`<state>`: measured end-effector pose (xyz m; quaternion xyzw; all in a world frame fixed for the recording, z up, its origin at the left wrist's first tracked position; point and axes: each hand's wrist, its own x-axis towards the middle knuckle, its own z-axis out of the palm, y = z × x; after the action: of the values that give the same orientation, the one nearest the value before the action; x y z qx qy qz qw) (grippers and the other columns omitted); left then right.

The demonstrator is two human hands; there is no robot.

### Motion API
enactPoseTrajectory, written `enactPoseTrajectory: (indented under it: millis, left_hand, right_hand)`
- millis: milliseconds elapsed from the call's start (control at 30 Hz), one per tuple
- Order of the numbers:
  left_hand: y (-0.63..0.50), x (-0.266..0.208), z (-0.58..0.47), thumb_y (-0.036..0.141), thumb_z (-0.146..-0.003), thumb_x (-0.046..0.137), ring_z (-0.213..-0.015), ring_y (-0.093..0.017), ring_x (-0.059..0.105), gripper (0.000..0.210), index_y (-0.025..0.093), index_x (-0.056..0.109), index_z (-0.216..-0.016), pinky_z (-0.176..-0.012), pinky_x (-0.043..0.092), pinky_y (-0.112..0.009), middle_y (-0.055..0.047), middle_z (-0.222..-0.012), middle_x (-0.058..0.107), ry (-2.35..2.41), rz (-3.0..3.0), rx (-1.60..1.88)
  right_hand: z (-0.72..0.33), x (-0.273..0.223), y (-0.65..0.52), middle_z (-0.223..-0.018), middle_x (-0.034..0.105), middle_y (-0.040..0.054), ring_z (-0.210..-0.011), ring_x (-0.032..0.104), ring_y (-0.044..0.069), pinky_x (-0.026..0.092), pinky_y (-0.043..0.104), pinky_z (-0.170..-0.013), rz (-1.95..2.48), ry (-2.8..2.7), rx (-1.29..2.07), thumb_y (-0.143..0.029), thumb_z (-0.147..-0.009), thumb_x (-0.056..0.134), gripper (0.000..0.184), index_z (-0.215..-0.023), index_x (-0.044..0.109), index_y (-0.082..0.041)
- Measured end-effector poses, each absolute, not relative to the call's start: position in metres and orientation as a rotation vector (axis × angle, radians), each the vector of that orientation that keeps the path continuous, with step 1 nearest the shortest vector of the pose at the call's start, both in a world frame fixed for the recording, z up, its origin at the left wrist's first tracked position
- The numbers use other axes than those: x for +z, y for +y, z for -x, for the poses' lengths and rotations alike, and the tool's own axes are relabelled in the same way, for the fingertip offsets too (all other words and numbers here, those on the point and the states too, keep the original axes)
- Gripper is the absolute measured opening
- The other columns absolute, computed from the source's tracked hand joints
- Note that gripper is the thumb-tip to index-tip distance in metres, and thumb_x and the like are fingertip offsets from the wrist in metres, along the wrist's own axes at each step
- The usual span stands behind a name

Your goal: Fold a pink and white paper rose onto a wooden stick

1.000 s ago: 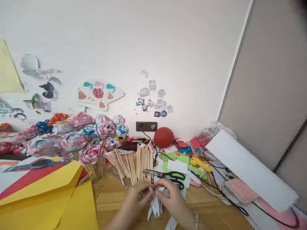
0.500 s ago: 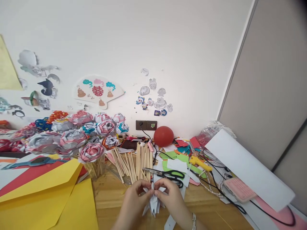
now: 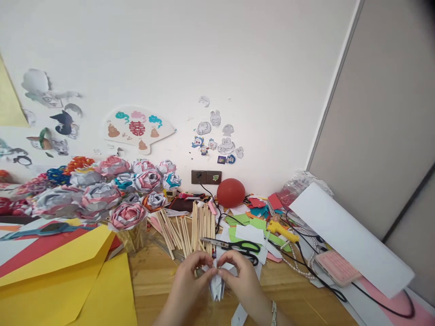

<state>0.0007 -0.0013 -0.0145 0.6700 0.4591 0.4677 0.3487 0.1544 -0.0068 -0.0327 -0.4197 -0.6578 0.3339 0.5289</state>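
Note:
A white folded-paper piece with pointed petals (image 3: 216, 290) is held between my two hands above the wooden table. My left hand (image 3: 194, 276) pinches its upper part from the left, thumb and fingers closed on the paper. From the right, my right hand (image 3: 238, 274) grips the same upper part, its thumb almost touching the left thumb. The fingers partly cover the folds at the top. Just behind the hands lie black-handled scissors (image 3: 238, 245), with their blades across several wooden sticks (image 3: 204, 224).
Paper flowers (image 3: 127, 215) crowd the left, behind a large yellow envelope (image 3: 68, 280). A red balloon (image 3: 231, 192) sits near the wall. Right of the hands are green paper scraps (image 3: 236, 234), a yellow glue gun (image 3: 282, 232) with its cable, and a pink keyboard (image 3: 337, 269).
Both hands keep their pinch on the paper piece, with slight finger shifts. The petals' lower tips hang a little differently. The whole view has shifted slightly.

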Motion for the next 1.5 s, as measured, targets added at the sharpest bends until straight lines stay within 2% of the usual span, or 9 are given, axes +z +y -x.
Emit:
enactPoseTrajectory:
  millis: [167, 433, 833, 933, 1067, 1233, 1500]
  left_hand:
    - [-0.005, -0.009, -0.002, 0.016, -0.064, 0.062, -0.073, -0.021, 0.060, 0.006, 0.019, 0.057, -0.067, -0.069, 0.046, -0.031, -0.003, -0.072, 0.062, 1.199, -1.809, 1.259]
    - [-0.006, -0.007, -0.001, 0.018, -0.068, 0.060, -0.075, -0.021, 0.060, 0.003, 0.020, 0.059, -0.066, -0.070, 0.046, -0.031, -0.004, -0.075, 0.064, 1.144, -1.959, 1.251]
    - [-0.010, -0.001, -0.002, 0.020, -0.072, 0.057, -0.069, -0.018, 0.056, 0.008, 0.021, 0.056, -0.064, -0.066, 0.043, -0.025, -0.001, -0.069, 0.059, 1.067, -2.014, 1.165]
    - [-0.010, 0.001, -0.003, 0.019, -0.072, 0.056, -0.067, -0.017, 0.053, 0.007, 0.020, 0.055, -0.065, -0.064, 0.041, -0.024, 0.000, -0.068, 0.057, 1.098, -1.946, 1.089]
    - [-0.004, -0.006, -0.003, 0.024, -0.067, 0.058, -0.059, -0.014, 0.049, 0.011, 0.018, 0.051, -0.061, -0.056, 0.038, -0.022, 0.003, -0.060, 0.051, 1.082, -1.731, 0.960]
    - [0.007, -0.021, -0.002, 0.023, -0.062, 0.060, -0.052, -0.012, 0.047, 0.010, 0.016, 0.053, -0.060, -0.050, 0.036, -0.020, 0.005, -0.054, 0.049, 1.097, -1.708, 0.865]
    - [-0.007, -0.011, -0.005, 0.016, -0.064, 0.055, -0.059, -0.016, 0.050, 0.012, 0.019, 0.055, -0.053, -0.058, 0.037, -0.023, 0.003, -0.057, 0.055, 1.263, -1.865, 0.908]
  right_hand:
    - [-0.156, -0.036, -0.006, -0.081, 0.058, 0.0017, -0.081, 0.056, 0.018, 0.043, 0.028, -0.074, 0.928, -1.619, 0.640, -0.006, -0.068, 0.058, 0.017, -0.078, 0.058, -0.020]
    - [-0.157, -0.041, -0.004, -0.084, 0.058, 0.0020, -0.082, 0.055, 0.018, 0.043, 0.027, -0.074, 0.874, -1.652, 0.593, -0.005, -0.068, 0.057, 0.021, -0.082, 0.058, -0.021]
    - [-0.163, -0.020, -0.011, -0.076, 0.056, 0.0001, -0.077, 0.053, 0.017, 0.040, 0.026, -0.070, 0.935, -1.801, 0.554, -0.005, -0.068, 0.059, 0.017, -0.071, 0.053, -0.020]
    - [-0.164, -0.013, -0.013, -0.073, 0.056, -0.0012, -0.073, 0.053, 0.015, 0.040, 0.024, -0.068, 1.008, -1.774, 0.638, -0.005, -0.066, 0.060, 0.016, -0.069, 0.054, -0.020]
    - [-0.163, -0.015, -0.012, -0.068, 0.055, -0.0030, -0.068, 0.054, 0.013, 0.042, 0.022, -0.063, 1.092, -1.657, 0.946, -0.005, -0.061, 0.061, 0.017, -0.069, 0.053, -0.018]
    - [-0.161, -0.031, -0.006, -0.057, 0.050, -0.0061, -0.054, 0.048, 0.009, 0.037, 0.019, -0.051, 1.181, -1.568, 1.149, -0.004, -0.057, 0.061, 0.017, -0.066, 0.053, -0.016]
    - [-0.159, -0.027, -0.008, -0.060, 0.054, -0.0044, -0.060, 0.052, 0.012, 0.039, 0.020, -0.054, 1.310, -1.674, 0.861, -0.004, -0.057, 0.062, 0.016, -0.058, 0.053, -0.017]
